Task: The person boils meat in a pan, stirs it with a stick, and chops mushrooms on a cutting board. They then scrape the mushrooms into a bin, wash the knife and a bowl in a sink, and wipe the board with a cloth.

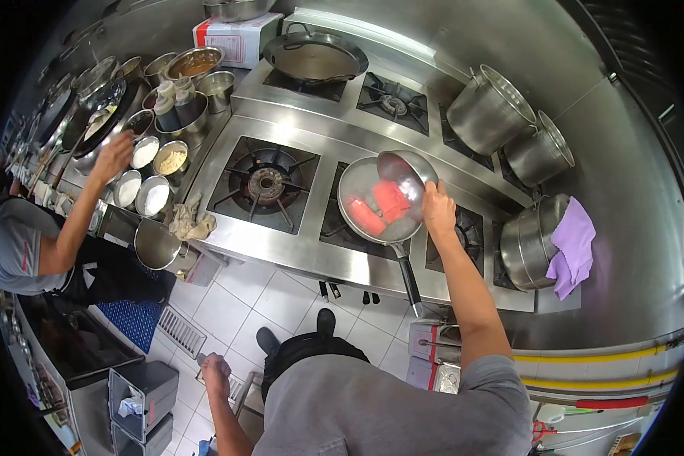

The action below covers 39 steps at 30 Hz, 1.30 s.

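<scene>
A frying pan (348, 181) sits on a front burner, its black handle (409, 277) pointing toward me. Two orange-pink pieces that look like salmon fillets (390, 199) lie in it. My right hand (438, 209) is closed on the edge of a round steel bowl (407, 169), which is tilted over the pan's right side and overlaps one fillet. Low at my left side, away from the stove, my left hand (215, 372) is closed, with a small grey end showing by its fingers; I cannot tell what it is.
Another person's hand (115, 157) reaches over seasoning bowls (156, 196) at the left. Tall pots (491, 110) stand back right, and a purple cloth (572, 247) hangs over a pot. A wok (315, 59) sits behind. Grey bins (144, 399) stand on the floor.
</scene>
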Tool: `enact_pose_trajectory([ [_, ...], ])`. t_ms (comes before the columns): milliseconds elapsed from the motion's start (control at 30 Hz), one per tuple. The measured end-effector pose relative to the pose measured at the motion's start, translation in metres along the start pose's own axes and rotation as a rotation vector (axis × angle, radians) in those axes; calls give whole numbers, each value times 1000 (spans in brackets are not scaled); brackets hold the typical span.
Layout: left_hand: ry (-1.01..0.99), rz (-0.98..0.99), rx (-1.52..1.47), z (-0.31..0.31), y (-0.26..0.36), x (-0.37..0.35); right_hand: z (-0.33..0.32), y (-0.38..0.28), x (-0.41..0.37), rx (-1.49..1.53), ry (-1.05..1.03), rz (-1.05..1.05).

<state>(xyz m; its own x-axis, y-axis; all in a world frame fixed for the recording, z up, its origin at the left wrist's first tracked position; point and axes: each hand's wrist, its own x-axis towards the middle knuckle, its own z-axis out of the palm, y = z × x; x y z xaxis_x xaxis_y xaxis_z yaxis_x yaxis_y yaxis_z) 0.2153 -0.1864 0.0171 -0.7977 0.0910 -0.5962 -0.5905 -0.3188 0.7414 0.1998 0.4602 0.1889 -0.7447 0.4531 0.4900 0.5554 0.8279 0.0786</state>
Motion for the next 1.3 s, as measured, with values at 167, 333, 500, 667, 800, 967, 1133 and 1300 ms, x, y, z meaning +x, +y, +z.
enact_pose_trajectory([
  [167,-66,15,37,-9,11,13,-9,15,1,-78,-51,-33],
  [333,-66,34,15,-6,24,20,-27,20,0,-26,11,-28],
  [500,-42,67,70,-12,7,29,-15,39,0,73,244,-54],
  [667,67,115,50,10,-13,-1,6,89,14,267,353,179],
  [800,411,70,40,40,-83,-47,40,130,42,1157,-188,761],
  [967,548,63,-163,91,-172,-155,16,18,35,1484,-697,372],
  [1133,760,111,-386,100,-247,-277,-73,-134,-57,1423,-1175,-247],
  [1300,1024,224,-664,128,-332,-387,-143,-233,-266,1287,-1506,-928],
])
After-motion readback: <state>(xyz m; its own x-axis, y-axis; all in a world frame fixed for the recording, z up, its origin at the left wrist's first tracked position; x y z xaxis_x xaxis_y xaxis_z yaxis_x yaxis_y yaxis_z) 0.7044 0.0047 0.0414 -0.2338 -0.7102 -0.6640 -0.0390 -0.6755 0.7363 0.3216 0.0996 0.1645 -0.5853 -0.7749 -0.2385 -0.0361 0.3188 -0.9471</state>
